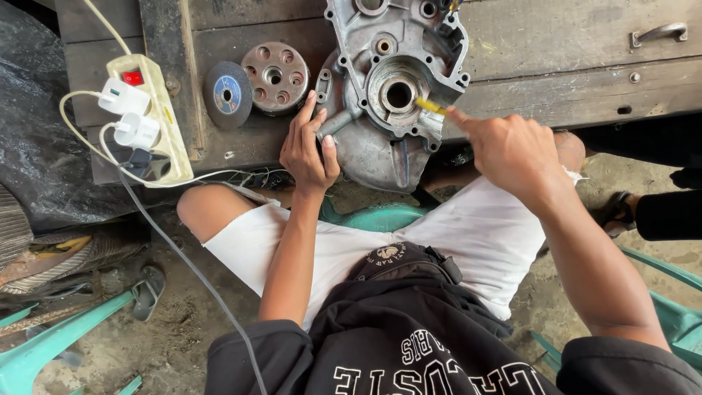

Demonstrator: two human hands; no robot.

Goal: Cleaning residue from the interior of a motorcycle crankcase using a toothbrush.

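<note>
A grey metal engine casing [380, 146] leans over the edge of a worn wooden bench [541, 66]. My left hand [308, 150] grips the casing's left edge, thumb against the metal. My right hand [508, 150] holds a thin yellow-handled tool [431, 107] whose tip points at the round bore [398, 95] in the casing's middle. I sit on a green plastic chair [380, 217] in white shorts and a black sweatshirt.
On the bench left of the casing lie a round metal disc with holes [276, 77] and a dark grinding disc [227, 94]. A cream power strip [150, 117] with two white plugs hangs at the bench edge, its cord trailing down. A metal handle [660, 33] sits far right.
</note>
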